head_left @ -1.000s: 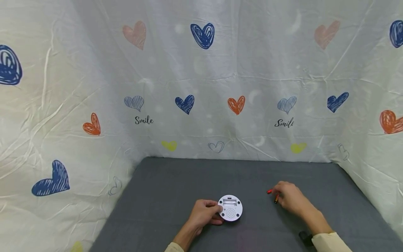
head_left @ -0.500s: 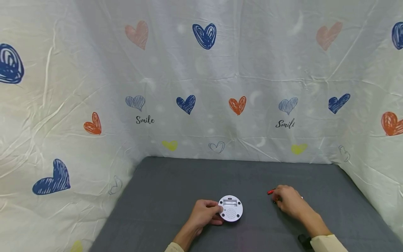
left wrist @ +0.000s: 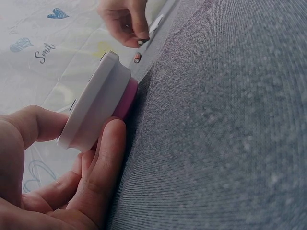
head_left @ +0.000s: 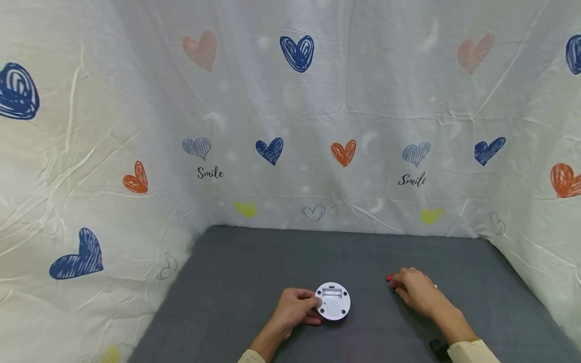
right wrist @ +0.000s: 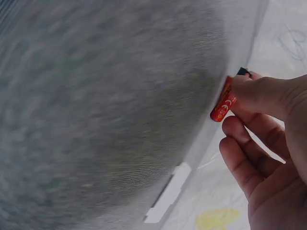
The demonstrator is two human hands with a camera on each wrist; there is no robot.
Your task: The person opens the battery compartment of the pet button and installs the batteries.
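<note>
A round white device (head_left: 335, 308) lies with its underside up, showing an uncovered battery compartment (head_left: 332, 293), a patch of small holes and dark feet. In the left wrist view its lower part is pink (left wrist: 127, 98). My left hand (head_left: 295, 308) holds its left edge, thumb on top and fingers below. To the right, my right hand (head_left: 417, 290) pinches a small battery with a black end (right wrist: 243, 73), mostly hidden by the thumb and fingers. A red battery (head_left: 389, 278) lies on the cloth beside the fingertips.
A small flat white piece (right wrist: 168, 194) lies on the grey cloth (head_left: 272, 262), partly behind my right hand in the head view. A white curtain (head_left: 372, 101) printed with hearts surrounds the table at the back and sides. A black strap piece (head_left: 439, 349) is at the right wrist.
My right hand has lowered slightly, and its fingers now cover most of the black-ended battery that showed below them. The left hand and white device stay put.
</note>
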